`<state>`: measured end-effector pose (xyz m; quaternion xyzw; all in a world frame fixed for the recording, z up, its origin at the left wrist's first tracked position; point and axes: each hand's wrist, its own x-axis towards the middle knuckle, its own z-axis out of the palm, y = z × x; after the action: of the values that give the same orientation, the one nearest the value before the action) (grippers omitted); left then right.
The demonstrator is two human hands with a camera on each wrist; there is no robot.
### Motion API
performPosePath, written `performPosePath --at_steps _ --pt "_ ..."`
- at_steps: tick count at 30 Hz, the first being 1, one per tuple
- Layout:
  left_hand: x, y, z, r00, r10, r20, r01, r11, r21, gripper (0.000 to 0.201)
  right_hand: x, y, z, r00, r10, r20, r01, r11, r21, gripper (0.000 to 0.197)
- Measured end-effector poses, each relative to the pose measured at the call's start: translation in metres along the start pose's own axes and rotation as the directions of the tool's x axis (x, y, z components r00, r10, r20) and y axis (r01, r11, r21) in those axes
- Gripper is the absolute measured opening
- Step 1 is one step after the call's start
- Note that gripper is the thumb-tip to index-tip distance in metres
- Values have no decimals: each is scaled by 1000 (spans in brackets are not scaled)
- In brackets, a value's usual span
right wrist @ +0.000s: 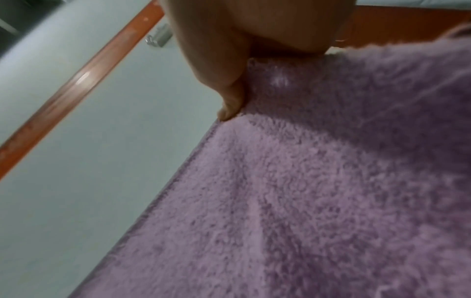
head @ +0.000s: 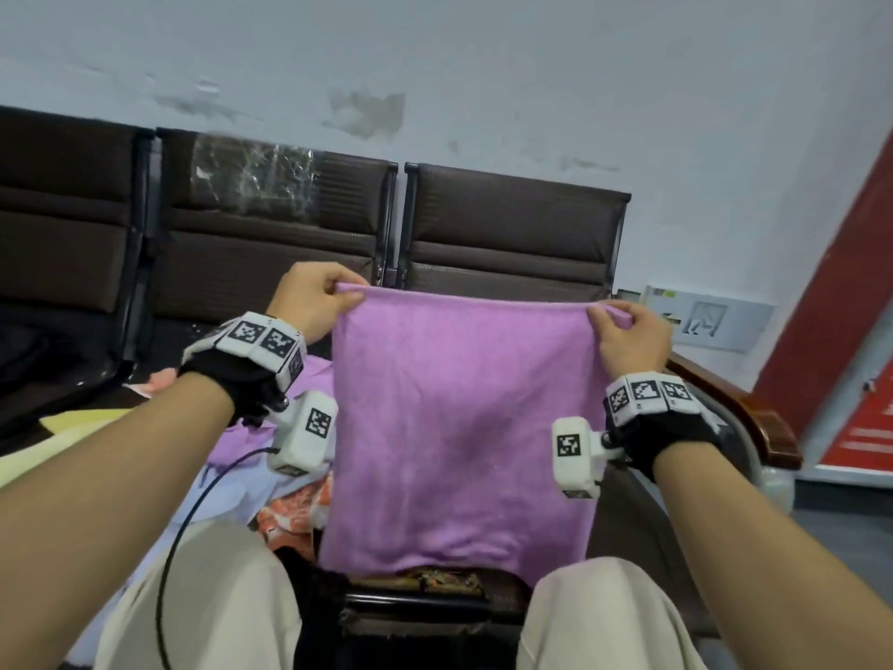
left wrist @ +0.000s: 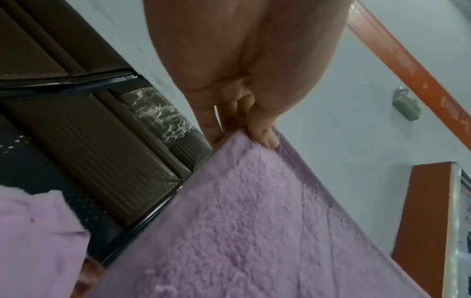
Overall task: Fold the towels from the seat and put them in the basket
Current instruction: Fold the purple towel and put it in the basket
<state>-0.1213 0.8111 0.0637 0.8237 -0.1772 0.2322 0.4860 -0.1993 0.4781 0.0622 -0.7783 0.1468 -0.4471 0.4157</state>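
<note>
At centre frame, a purple towel (head: 459,418) hangs spread before brown seats (head: 512,234), its top corners pinched by the left hand (head: 314,302) and right hand (head: 628,336); more towels (head: 290,505) lie heaped at lower left.

Behind you: pale wall (head: 483,65) w/ patchy, peeling paint. Row of brown padded seat backs (head: 512,224) against it; middle back carries crinkled clear plastic wrap (head: 256,176). Red panel (head: 841,282) stands at right edge, w/ a grey wall plate (head: 715,321) just beside it, low on wall. Wooden armrest (head: 754,418) curves at your right. Black cable (head: 193,515) loops over your left trouser leg (head: 203,597).
</note>
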Motion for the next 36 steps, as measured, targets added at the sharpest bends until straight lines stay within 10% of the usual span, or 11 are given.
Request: performPosePath --at_steps 10,20,27,29,32,36 --pt "1 -59 80 911 -404 85 407 840 -358 29 -1 85 60 939 320 126 -319 947 -27 12" --pt "-5 -91 130 881 -444 162 472 833 -287 24 -19 125 101 782 397 480 -517 844 144 14" --pt "-31 -99 145 877 -376 298 461 832 -308 13 -43 90 121 480 180 859 -592 789 165 15" --pt "-35 -102 146 867 -381 320 473 832 -289 14 -53 90 126 371 144 917 -522 849 78 26" --pt "-35 -104 145 828 -416 376 541 768 -343 17 -59 97 131 410 16 912 22 999 -27 18" --pt "-42 -107 145 835 -355 420 485 836 -257 21 -65 94 130 384 -145 912 418 908 -32 8"
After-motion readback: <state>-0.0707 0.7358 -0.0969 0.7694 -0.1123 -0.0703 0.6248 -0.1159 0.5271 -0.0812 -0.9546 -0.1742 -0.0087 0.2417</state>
